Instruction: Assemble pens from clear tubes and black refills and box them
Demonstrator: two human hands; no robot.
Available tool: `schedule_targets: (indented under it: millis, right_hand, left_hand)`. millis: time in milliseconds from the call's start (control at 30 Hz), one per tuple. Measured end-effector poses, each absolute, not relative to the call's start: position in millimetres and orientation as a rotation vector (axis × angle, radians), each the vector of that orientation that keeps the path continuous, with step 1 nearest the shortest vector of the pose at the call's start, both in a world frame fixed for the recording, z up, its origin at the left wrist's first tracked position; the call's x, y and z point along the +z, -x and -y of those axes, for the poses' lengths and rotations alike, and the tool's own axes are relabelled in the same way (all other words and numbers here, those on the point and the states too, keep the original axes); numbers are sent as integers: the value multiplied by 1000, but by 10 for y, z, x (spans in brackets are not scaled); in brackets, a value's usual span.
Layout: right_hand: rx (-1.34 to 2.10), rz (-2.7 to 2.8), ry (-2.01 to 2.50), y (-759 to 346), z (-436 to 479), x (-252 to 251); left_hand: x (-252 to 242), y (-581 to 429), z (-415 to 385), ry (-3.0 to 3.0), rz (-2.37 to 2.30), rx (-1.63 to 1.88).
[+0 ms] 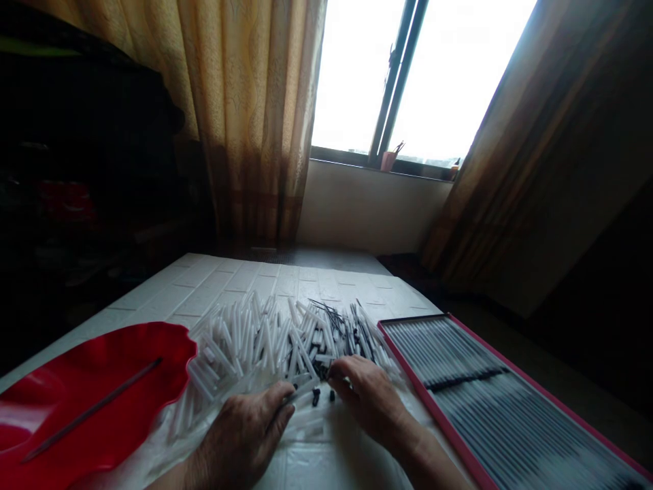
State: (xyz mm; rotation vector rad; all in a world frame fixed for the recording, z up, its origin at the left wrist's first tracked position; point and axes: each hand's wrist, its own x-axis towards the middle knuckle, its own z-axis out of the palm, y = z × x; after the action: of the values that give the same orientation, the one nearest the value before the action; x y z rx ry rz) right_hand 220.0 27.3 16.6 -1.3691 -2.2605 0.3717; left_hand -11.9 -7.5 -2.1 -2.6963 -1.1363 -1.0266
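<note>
A heap of white plastic tubes (255, 340), mixed with thin dark refills (331, 316) and small black caps (316, 397), lies on the white table (306, 279). My left hand (245, 432) rests at the near edge of the heap, fingers closed around a white tube. My right hand (364, 395) is beside it, fingertips pinched at the tubes; what they hold is too small to make out.
A red scalloped tray (127, 415) at the left holds one assembled pen (92, 408). A pink-edged box (490, 401) of rowed pens lies at the right. Curtains (245, 116) and a window (408, 75) stand behind.
</note>
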Motion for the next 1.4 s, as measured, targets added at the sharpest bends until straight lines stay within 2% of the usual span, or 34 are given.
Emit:
schedule_targets:
  millis: [200,333,867,1400]
  right_hand:
    - [942,1794,1155,-2214,-242,226]
    - [1083,1741,1108,-2198,-224,198]
    - [906,1852,1050,-2123,-187,183]
    - [924,1871,970,-2120,-159,208]
  left_hand:
    - [-7,110,70,2726,1170,-999]
    - [0,104,81,2755,1197,-998]
    - [-1,104,84,2800,1208,-980]
    - [7,114,82,2835,1239,-949]
